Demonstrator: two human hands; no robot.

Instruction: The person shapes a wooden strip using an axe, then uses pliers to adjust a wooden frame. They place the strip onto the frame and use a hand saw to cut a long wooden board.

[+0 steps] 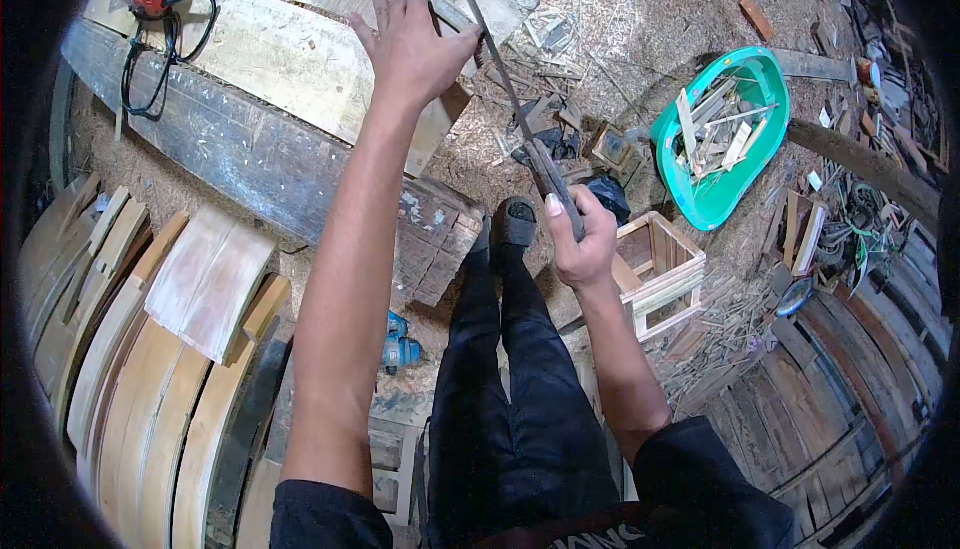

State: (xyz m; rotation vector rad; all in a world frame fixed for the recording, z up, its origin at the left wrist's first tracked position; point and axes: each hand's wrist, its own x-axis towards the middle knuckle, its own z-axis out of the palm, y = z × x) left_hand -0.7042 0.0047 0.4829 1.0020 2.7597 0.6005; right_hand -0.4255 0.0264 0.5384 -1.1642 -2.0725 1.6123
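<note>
We log black short sleeves [325, 514] ending above our elbows | forearms bare down to left hand [410, 34] and right hand [582, 244] | long black trousers [510, 399] | one black shoe [515, 221] in sight | white lettering [612, 537] on our black shirt

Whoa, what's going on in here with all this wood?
A seated person grips a long knife in the right hand, blade pointing away. The left hand is open at the edge of a pale plank ahead. A green basin of wood scraps and a small wooden crate sit to the right.
</note>
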